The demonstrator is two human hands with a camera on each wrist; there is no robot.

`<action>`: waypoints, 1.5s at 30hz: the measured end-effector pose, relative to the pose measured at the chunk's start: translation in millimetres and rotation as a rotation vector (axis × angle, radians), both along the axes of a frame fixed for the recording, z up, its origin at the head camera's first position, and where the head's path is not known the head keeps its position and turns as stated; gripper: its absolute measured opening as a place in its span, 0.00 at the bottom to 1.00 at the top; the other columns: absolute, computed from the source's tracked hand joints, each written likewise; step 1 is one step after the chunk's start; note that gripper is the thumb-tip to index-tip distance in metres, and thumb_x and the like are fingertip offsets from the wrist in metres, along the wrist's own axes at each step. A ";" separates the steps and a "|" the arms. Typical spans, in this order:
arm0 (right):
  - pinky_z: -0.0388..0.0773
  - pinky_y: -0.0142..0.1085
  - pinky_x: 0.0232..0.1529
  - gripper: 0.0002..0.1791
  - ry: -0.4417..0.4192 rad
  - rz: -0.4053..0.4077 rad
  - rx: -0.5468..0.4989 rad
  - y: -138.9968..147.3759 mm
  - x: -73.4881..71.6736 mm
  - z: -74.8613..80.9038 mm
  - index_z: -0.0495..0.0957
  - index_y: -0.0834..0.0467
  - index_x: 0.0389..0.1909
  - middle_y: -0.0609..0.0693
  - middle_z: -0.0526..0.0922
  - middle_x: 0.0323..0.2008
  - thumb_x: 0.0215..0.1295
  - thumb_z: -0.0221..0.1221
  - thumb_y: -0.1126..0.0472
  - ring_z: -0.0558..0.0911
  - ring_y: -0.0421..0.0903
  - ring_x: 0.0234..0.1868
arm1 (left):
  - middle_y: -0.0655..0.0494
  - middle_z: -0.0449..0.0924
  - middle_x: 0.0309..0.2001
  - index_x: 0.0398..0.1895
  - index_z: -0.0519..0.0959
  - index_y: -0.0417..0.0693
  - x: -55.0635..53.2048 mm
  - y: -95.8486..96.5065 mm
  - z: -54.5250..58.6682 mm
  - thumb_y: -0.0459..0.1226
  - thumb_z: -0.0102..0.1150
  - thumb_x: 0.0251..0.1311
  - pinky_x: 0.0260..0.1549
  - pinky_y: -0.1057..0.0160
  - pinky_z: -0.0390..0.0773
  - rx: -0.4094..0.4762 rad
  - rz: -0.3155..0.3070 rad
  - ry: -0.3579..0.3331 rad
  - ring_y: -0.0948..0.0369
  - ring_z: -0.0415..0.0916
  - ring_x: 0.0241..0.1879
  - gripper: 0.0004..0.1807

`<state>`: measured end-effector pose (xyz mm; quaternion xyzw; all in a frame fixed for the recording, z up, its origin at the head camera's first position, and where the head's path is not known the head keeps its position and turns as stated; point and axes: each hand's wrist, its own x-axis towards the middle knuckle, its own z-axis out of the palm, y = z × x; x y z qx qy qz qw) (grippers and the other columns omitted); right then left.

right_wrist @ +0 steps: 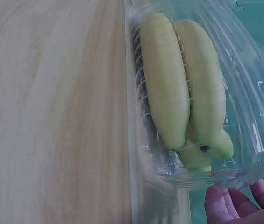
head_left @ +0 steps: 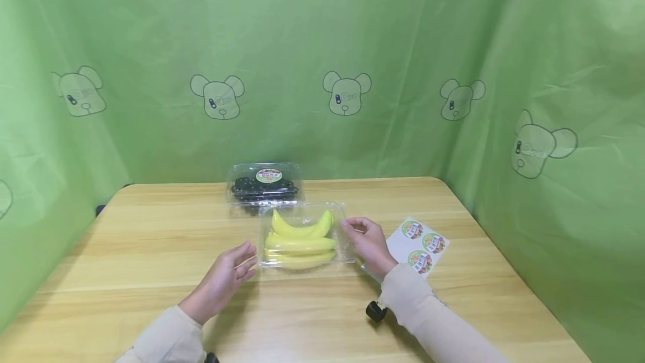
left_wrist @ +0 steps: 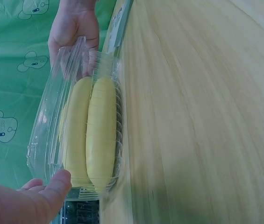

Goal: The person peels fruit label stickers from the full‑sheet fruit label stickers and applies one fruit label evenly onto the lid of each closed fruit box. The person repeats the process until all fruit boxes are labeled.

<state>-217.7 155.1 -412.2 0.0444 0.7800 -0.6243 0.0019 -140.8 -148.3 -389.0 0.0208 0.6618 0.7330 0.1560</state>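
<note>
A clear plastic clamshell box (head_left: pixel 349 251) of yellow bananas (head_left: pixel 300 245) sits mid-table, its lid slanting over the fruit in both wrist views. My right hand (head_left: pixel 370 244) is at the box's right end, curled fingers and thumb at the lid's edge; its fingertips (right_wrist: pixel 218 200) show close against the plastic in the right wrist view. At the opposite end, my left hand (head_left: pixel 224 276) has its fingers loosely extended beside the wall. In the left wrist view its thumb (left_wrist: pixel 59 179) lies right at the lid's near corner.
Behind stands another clear clamshell box (head_left: pixel 237 171) holding dark fruit, with a round sticker (head_left: pixel 269 176) on its lid. A white sheet of round fruit stickers (head_left: pixel 398 248) lies right of the bananas, partly under my right wrist. Green curtains (head_left: pixel 297 43) surround the wooden table (head_left: pixel 166 240).
</note>
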 end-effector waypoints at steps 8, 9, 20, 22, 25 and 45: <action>0.75 0.46 0.57 0.26 0.009 0.026 0.056 2.8 0.0 0.3 0.73 0.61 0.57 0.59 0.75 0.56 0.67 0.59 0.48 0.75 0.54 0.54 | 0.29 0.44 0.72 0.71 0.43 0.25 1.6 2.1 -1.0 0.54 0.36 0.73 0.69 0.42 0.48 -0.009 -0.002 -0.008 0.37 0.46 0.71 0.43; 0.75 0.46 0.57 0.25 0.013 0.032 0.066 3.1 -0.3 0.9 0.73 0.62 0.57 0.59 0.75 0.56 0.67 0.59 0.48 0.75 0.54 0.54 | 0.29 0.44 0.72 0.71 0.43 0.25 1.3 2.3 -1.0 0.54 0.37 0.73 0.69 0.42 0.47 -0.008 -0.003 -0.007 0.37 0.46 0.71 0.43; 0.74 0.46 0.58 0.29 0.038 0.113 0.162 11.5 -1.7 2.8 0.70 0.62 0.61 0.58 0.75 0.58 0.69 0.57 0.46 0.75 0.54 0.57 | 0.28 0.43 0.72 0.70 0.43 0.22 -1.6 2.4 -3.3 0.52 0.35 0.74 0.68 0.42 0.49 -0.013 -0.008 0.015 0.37 0.45 0.71 0.41; 0.74 0.47 0.59 0.29 0.037 0.122 0.177 13.0 -1.8 3.5 0.70 0.62 0.62 0.58 0.75 0.58 0.68 0.57 0.45 0.75 0.55 0.57 | 0.28 0.43 0.72 0.70 0.43 0.22 -2.4 2.4 -4.4 0.52 0.35 0.74 0.68 0.42 0.49 -0.014 -0.007 0.019 0.36 0.45 0.70 0.41; 0.73 0.48 0.59 0.29 0.044 0.133 0.215 15.0 -1.5 5.0 0.71 0.61 0.62 0.59 0.75 0.58 0.69 0.56 0.46 0.74 0.56 0.58 | 0.28 0.44 0.72 0.70 0.44 0.22 -2.8 3.0 -5.5 0.51 0.35 0.74 0.68 0.42 0.50 -0.012 -0.001 0.017 0.36 0.46 0.70 0.41; 0.69 0.53 0.62 0.27 0.047 0.144 0.377 50.9 -4.3 -0.5 0.71 0.61 0.62 0.57 0.76 0.59 0.70 0.56 0.49 0.74 0.57 0.60 | 0.28 0.47 0.71 0.70 0.45 0.22 0.7 5.0 -7.9 0.51 0.37 0.74 0.68 0.43 0.51 -0.002 0.009 0.011 0.38 0.48 0.70 0.41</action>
